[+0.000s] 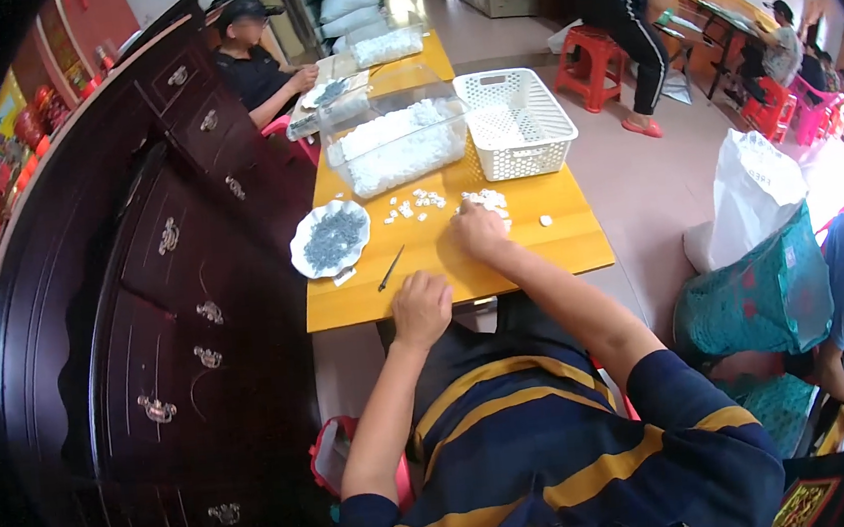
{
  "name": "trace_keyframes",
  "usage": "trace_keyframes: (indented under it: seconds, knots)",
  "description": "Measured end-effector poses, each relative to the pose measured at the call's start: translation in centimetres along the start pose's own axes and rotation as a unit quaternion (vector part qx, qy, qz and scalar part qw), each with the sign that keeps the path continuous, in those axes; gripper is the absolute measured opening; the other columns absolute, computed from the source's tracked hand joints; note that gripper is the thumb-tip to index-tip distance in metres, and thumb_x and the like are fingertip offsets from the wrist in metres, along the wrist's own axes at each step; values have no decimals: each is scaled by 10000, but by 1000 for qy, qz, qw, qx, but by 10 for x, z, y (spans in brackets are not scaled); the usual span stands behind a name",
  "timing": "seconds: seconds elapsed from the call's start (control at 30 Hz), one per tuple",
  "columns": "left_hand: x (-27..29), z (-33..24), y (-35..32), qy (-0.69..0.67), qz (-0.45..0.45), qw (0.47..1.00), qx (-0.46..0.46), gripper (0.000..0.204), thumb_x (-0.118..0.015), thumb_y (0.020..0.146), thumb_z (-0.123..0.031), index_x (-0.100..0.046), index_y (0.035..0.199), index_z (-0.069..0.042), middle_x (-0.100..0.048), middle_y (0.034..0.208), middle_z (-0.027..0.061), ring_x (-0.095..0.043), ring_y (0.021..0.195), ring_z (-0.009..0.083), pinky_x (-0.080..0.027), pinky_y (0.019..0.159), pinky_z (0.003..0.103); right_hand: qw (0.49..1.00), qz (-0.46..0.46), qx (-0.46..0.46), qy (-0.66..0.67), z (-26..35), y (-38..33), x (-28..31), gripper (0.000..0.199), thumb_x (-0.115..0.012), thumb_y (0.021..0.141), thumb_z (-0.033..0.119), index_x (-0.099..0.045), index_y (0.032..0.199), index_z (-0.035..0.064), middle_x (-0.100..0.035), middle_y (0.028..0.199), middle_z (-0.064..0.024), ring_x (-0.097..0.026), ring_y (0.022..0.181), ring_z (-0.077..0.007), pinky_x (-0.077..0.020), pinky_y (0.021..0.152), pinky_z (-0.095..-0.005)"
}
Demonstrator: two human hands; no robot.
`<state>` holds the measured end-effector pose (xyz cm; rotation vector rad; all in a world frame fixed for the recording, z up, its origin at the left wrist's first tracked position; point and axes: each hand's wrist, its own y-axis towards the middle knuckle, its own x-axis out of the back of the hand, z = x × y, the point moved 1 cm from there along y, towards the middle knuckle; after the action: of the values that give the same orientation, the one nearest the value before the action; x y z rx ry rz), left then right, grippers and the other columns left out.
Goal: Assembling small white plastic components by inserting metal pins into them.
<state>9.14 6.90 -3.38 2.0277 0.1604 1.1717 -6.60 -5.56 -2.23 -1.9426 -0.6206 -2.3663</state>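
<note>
Striped navy-and-mustard cloth shirt [564, 452] foremost, the left hand [423, 307] rests half-curled, seemingly empty, and the right hand [480, 230], grip hidden, meets flat white pieces [485, 197] on the yellow wooden bench [353, 306], easily scattered by a careless sweep.

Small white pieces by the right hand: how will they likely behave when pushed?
The white pieces seem to lie fairly flat, so they'd probably slide rather than roll on the smooth-looking tabletop. Small beside the right hand, each is likely light. Pushing the cluster would likely scatter it, since the pieces appear loose.
</note>
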Motion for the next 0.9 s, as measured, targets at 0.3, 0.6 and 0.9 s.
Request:
trace_keyframes:
  seconds: [0.3, 0.6, 0.9]
  knots:
    - [-4, 5, -5, 45, 7, 999, 7, 91, -705, 831, -149, -655, 895, -110, -595, 921, 84, -609, 906, 315, -504, 729, 455, 998, 34, 36, -34, 13, 1, 1, 198, -617, 895, 180, -776, 996, 118, -671, 1085, -95, -679, 1045, -269, -575, 833, -395]
    - [-5, 2, -7, 63, 1, 998, -2, 127, -711, 824, -178, -672, 926, -113, -597, 912, 83, -607, 899, 307, -508, 741, 447, 997, 6, 81, 16, 8, -6, 7, 176, -603, 847, 183, -755, 889, 105, -690, 1048, -128, -664, 1021, -312, -512, 881, -439]
    - [-4, 2, -8, 63, 13, 998, 15, 157, -701, 839, -152, -710, 987, -101, -625, 944, 77, -618, 916, 302, -510, 773, 439, 992, 31, 113, -50, 6, 2, 1, 166, -614, 894, 187, -764, 934, 129, -710, 1038, -81, -680, 1017, -255, -525, 859, -428]
